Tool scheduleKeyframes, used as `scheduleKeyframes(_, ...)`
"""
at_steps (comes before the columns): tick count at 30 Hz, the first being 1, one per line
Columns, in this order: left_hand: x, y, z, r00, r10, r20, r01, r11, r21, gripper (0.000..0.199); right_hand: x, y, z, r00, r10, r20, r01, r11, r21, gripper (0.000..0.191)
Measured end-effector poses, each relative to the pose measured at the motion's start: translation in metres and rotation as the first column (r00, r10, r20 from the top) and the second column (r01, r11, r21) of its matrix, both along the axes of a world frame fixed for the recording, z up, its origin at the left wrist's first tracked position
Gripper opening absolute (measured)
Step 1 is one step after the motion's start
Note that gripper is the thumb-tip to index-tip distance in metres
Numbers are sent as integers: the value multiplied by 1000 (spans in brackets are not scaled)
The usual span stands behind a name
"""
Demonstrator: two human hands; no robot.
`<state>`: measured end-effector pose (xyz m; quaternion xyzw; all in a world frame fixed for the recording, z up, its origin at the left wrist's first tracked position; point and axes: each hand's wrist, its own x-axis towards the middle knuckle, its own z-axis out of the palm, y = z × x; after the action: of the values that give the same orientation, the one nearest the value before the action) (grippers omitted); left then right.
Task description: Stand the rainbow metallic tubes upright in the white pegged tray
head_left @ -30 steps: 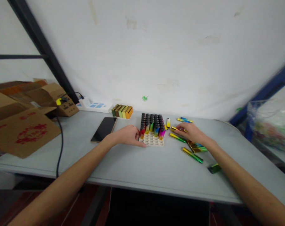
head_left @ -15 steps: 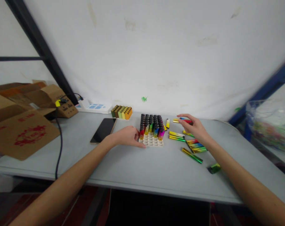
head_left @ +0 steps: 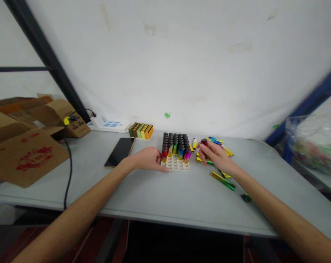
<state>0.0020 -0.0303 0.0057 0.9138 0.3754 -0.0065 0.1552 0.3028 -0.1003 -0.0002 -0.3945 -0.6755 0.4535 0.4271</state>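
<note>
Head view: right grip (head_left: 216,154) clasps a red lighter (head_left: 204,142); left grip (head_left: 148,159), closure unclear, touches the tray (head_left: 179,165) edge, open tabletop (head_left: 170,195) nearer.

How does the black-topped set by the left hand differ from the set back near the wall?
Colour: the black-topped set shows red, blue and magenta bodies; the wall set, yellow, brown and orange ones.
Holes: bare ones show in the white tray under the black-topped set; none show around the wall set.
Both stand upright in tight rows.
</note>
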Motion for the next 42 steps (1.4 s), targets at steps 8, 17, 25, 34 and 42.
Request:
scheduleKeyframes(8, 1, -1, 2, 1000, -3, -13, 3, 1000, 5, 62, -18, -8, 0, 989, -125, -79, 110, 979, -171, 55)
scheduleKeyframes(17, 0, -1, 2, 1000, -2, -19, 2, 1000, 11, 63, -20, -6, -10, 953, -291, -89, 275, 949, -152, 45)
scheduleKeyframes(25, -1, 0, 0, 1000, -10, 10, 10, 1000, 12, 62, -21, -2, -5, 953, -250, -172, 208, 951, -228, 48)
scheduleKeyframes(34, -11, 9, -5, 991, -65, 119, 80, 989, -126, 51, -26, -20, 26, 994, -104, 27, 98, 981, 165, 32)
scheduleKeyframes(42, -14, 8, -2, 986, -52, 160, 85, 975, -207, 43, -74, -12, 34, 923, -192, 333, 63, 931, 361, 31)
